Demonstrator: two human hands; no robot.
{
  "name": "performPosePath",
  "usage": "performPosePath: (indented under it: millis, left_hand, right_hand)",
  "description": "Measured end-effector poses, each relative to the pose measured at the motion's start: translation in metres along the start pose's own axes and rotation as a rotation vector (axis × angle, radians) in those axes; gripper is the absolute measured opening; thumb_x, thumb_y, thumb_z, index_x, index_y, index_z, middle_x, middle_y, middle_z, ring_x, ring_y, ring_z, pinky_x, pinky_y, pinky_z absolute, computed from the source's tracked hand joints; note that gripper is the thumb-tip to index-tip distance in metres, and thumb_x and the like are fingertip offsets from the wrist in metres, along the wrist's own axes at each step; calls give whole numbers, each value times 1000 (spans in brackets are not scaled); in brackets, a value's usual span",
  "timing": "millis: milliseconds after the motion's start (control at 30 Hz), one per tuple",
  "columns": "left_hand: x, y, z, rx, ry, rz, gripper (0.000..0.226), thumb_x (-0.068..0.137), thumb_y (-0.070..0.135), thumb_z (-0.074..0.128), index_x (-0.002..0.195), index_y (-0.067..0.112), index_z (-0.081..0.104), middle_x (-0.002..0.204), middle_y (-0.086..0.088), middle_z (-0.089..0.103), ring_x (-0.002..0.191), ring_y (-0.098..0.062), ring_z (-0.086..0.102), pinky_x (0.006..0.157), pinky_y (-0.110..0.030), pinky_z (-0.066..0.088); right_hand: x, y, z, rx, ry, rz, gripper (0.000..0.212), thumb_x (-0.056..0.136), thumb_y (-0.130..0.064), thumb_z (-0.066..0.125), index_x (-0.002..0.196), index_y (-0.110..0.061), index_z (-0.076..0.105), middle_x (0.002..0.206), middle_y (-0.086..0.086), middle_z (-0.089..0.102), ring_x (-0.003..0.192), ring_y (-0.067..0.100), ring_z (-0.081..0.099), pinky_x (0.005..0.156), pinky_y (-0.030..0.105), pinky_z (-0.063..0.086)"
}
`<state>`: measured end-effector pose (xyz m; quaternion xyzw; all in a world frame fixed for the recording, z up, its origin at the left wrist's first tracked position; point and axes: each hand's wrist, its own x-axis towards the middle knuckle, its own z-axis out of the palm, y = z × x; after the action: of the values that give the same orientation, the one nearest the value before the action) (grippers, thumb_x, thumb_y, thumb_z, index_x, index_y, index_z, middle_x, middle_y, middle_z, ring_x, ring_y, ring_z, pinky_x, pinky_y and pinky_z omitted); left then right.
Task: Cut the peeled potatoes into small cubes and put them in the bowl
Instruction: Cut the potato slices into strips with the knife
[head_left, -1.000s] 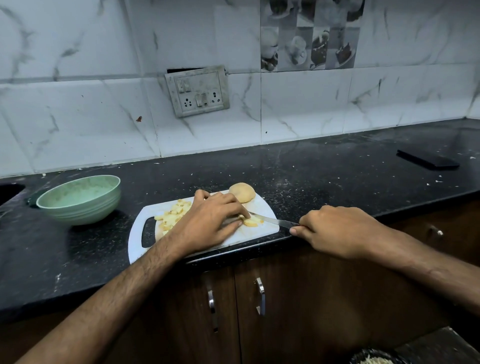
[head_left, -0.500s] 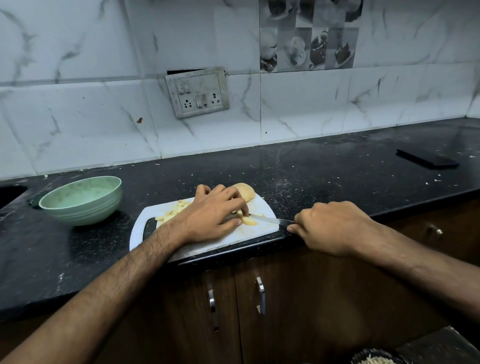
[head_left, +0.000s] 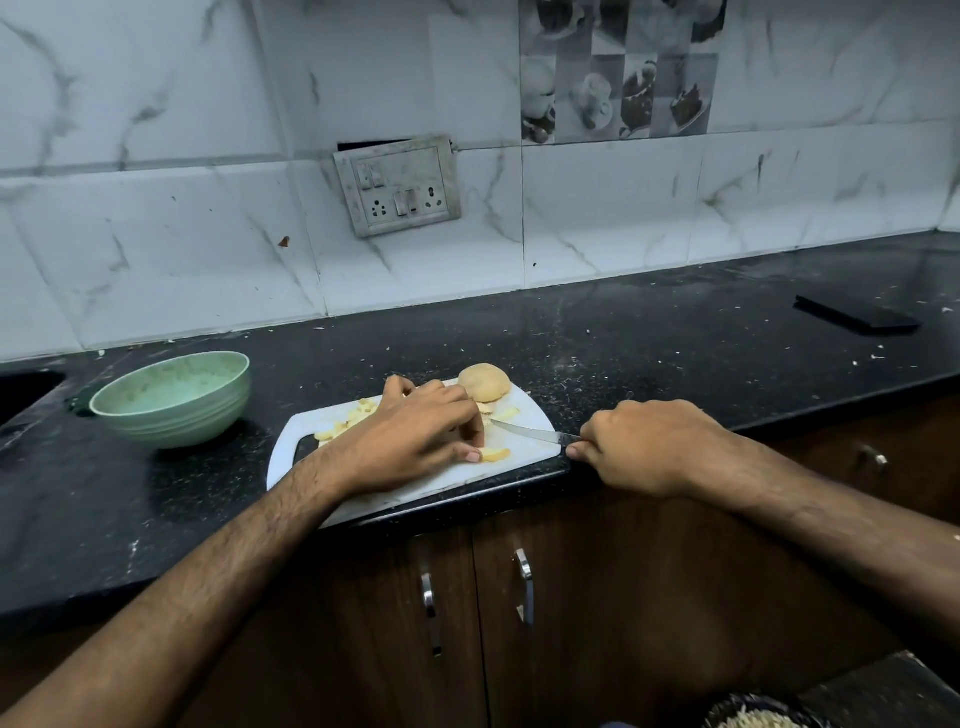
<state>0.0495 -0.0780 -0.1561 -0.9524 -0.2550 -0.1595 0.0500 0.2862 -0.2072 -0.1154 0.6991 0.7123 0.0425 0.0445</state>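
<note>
Head view gives me the black desk running the full width, its front edge crossing just under the work. At far left I see a dark cutout in the desk top, then the green bowl standing well back from the front edge, apart from the white cutting board. The board lies tilted, its near corner reaching the front edge of the desk. On its left part I see a scatter of potato cubes, partly behind my left hand. That hand lies over the middle of the board, fingers curled down onto potato strips; how much they grasp I cannot tell. A whole peeled potato sits at the board's far edge, just beyond the fingertips. The knife lies low across the board's right end, tip toward the left hand. My right hand is clenched round its handle, past the board's right edge and over the desk's front edge. Farther right the desk carries only a flat black object near the wall.
</note>
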Motion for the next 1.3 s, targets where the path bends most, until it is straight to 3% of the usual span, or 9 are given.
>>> performPosePath:
  millis: [133, 267, 400, 533, 733, 900, 1133, 1300]
  left_hand:
    - [-13, 3, 6, -11, 91, -70, 28, 95, 63, 44, 98, 37, 55, 96, 22, 54, 98, 1, 48, 90, -37, 26]
    - [-23, 6, 13, -89, 169, -113, 10, 97, 45, 60, 103, 40, 54, 93, 20, 57, 97, 1, 52, 83, -36, 26]
    - [-26, 8, 13, -176, 188, -120, 17, 95, 35, 66, 111, 38, 62, 85, 20, 57, 92, 3, 54, 85, -35, 28]
    - [-30, 9, 13, -217, 220, -102, 15, 91, 33, 66, 105, 36, 69, 86, 19, 60, 90, 7, 56, 81, -39, 29]
    - [-33, 4, 15, -246, 236, -95, 11, 90, 27, 75, 101, 30, 76, 94, 37, 56, 96, 14, 53, 80, -39, 30]
    - [-31, -1, 15, -293, 211, -57, 16, 89, 37, 69, 103, 32, 76, 98, 31, 59, 94, 4, 59, 80, -52, 50]
    - [-33, -1, 17, -262, 248, -80, 18, 88, 43, 70, 102, 35, 77, 89, 22, 62, 87, -1, 61, 78, -53, 51]
    - [-34, -1, 18, -278, 258, -86, 19, 88, 43, 69, 101, 33, 78, 90, 19, 64, 87, -3, 63, 79, -54, 51]
  right_hand:
    - [-2, -2, -2, 27, 8, -6, 37, 102, -53, 32, 102, -30, 61, 115, 3, 66, 108, 28, 61, 78, 39, 41]
    - [-7, -11, -2, 106, 49, -28, 36, 103, -53, 30, 82, -29, 47, 106, 3, 64, 95, 28, 60, 75, 39, 40]
    - [-12, -19, 6, 97, 78, -53, 37, 103, -54, 28, 84, -26, 45, 107, 4, 64, 99, 29, 61, 73, 39, 40]
    - [-15, -16, 11, 50, 83, -60, 38, 102, -54, 27, 89, -28, 50, 110, 4, 66, 103, 30, 62, 72, 37, 38]
    - [-15, -11, 8, 30, 51, -81, 34, 103, -53, 29, 84, -31, 47, 106, 1, 67, 101, 28, 63, 74, 37, 41]
    - [-3, -17, 10, 51, 4, -110, 35, 103, -51, 32, 85, -26, 50, 105, 5, 66, 100, 29, 62, 75, 38, 42]
    - [3, -25, 21, 18, 153, -118, 36, 104, -52, 25, 86, -27, 45, 108, 7, 66, 98, 32, 63, 70, 38, 38]
    - [-8, -11, 11, 28, 133, -122, 41, 102, -56, 26, 89, -28, 53, 103, 2, 66, 99, 29, 63, 72, 38, 40]
